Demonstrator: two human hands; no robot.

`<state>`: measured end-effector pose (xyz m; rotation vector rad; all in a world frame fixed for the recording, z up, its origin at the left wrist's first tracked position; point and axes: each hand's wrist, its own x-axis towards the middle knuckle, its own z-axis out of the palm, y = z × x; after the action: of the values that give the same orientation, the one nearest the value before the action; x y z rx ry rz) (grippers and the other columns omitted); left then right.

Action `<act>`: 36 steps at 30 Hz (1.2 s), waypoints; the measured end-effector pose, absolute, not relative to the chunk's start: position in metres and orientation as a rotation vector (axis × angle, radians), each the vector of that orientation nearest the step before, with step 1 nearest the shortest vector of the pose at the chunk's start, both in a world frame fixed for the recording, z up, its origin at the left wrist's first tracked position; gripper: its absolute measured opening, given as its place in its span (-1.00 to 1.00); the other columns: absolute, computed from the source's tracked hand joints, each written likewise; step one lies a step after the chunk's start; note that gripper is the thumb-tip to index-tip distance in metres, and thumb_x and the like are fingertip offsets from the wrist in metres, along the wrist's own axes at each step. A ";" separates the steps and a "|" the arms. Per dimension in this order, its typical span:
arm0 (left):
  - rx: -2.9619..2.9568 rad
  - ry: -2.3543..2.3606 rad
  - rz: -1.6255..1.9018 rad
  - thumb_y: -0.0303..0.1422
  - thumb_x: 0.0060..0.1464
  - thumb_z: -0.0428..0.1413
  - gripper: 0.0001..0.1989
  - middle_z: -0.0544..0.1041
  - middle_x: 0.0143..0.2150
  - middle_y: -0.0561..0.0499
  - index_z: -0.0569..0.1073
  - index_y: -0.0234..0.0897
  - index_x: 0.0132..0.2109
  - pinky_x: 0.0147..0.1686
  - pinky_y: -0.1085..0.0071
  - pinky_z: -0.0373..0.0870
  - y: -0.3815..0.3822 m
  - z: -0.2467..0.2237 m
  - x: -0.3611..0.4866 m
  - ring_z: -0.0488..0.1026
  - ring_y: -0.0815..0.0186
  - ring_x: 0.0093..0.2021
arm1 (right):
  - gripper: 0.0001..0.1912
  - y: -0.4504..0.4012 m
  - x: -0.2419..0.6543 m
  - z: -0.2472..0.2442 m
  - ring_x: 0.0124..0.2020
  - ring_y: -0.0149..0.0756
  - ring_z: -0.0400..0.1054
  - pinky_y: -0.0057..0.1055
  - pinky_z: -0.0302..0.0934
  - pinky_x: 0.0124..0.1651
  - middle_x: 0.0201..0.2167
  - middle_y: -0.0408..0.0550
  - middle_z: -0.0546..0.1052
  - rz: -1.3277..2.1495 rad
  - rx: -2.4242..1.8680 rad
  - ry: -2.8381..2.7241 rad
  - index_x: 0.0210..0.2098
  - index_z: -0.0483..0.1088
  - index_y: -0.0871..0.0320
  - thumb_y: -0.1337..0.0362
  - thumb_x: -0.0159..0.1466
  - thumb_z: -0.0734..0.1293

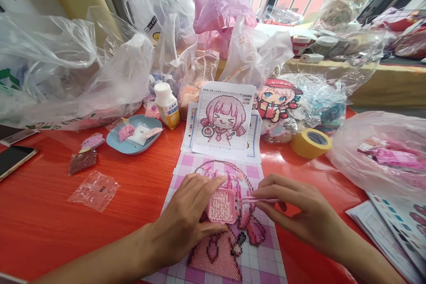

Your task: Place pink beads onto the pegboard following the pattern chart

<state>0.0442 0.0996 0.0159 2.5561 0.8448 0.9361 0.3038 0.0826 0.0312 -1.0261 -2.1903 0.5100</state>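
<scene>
My left hand grips a small pink tray of pale beads between thumb and fingers, above the middle of the bead board. Pinched in my right hand are pink tweezers, their tips pointing left, a little to the right of the tray. Below both hands lies the checkered purple and white bead board, with a partly bead-covered figure in pink, purple and dark outline. Behind it stands a printed pattern sheet showing a pink-haired character. My left hand and the tray hide part of the board.
A blue plate with bead bags, a white bottle, a clear bag and a phone are at left. Yellow tape, a plastic bag and papers lie right. Plastic bags line the back.
</scene>
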 end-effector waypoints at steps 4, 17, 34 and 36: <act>2.537 0.835 0.948 -0.19 0.16 0.16 -0.37 0.54 -0.03 -0.18 0.17 -0.34 0.28 0.01 0.06 0.43 0.099 0.012 0.044 0.45 0.06 -0.01 | -0.81 0.082 0.299 0.027 -0.40 -0.47 0.37 -0.56 0.28 -0.46 -0.31 -0.08 0.47 0.521 -0.977 -2.201 -0.09 0.42 0.09 0.40 0.34 0.26; 2.535 0.793 0.947 -0.17 0.19 0.12 -0.40 0.54 -0.04 -0.17 0.17 -0.33 0.27 -0.02 0.10 0.44 0.100 0.016 0.045 0.46 0.09 -0.03 | -0.81 0.083 0.297 0.022 -0.41 -0.49 0.36 -0.57 0.29 -0.44 -0.31 -0.09 0.47 0.510 -0.975 -2.230 -0.08 0.42 0.11 0.39 0.35 0.24; 2.515 0.797 0.950 -0.14 0.19 0.12 -0.38 0.54 -0.03 -0.16 0.16 -0.29 0.28 0.01 0.08 0.42 0.101 0.012 0.044 0.46 0.09 -0.02 | -0.81 0.083 0.296 0.019 -0.41 -0.48 0.37 -0.55 0.28 -0.44 -0.31 -0.09 0.47 0.432 -0.973 -2.229 -0.10 0.42 0.10 0.41 0.34 0.24; 2.512 0.799 0.943 -0.15 0.18 0.13 -0.38 0.54 -0.03 -0.16 0.16 -0.30 0.28 0.01 0.09 0.42 0.100 0.012 0.044 0.46 0.09 -0.01 | -0.81 0.082 0.296 0.020 -0.42 -0.49 0.37 -0.55 0.27 -0.44 -0.32 -0.09 0.47 0.429 -0.975 -2.232 -0.10 0.42 0.11 0.41 0.34 0.24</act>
<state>0.0440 0.1004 0.0118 2.5120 0.7993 0.9434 0.2958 0.0822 0.0203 -0.9746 -2.2323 0.4290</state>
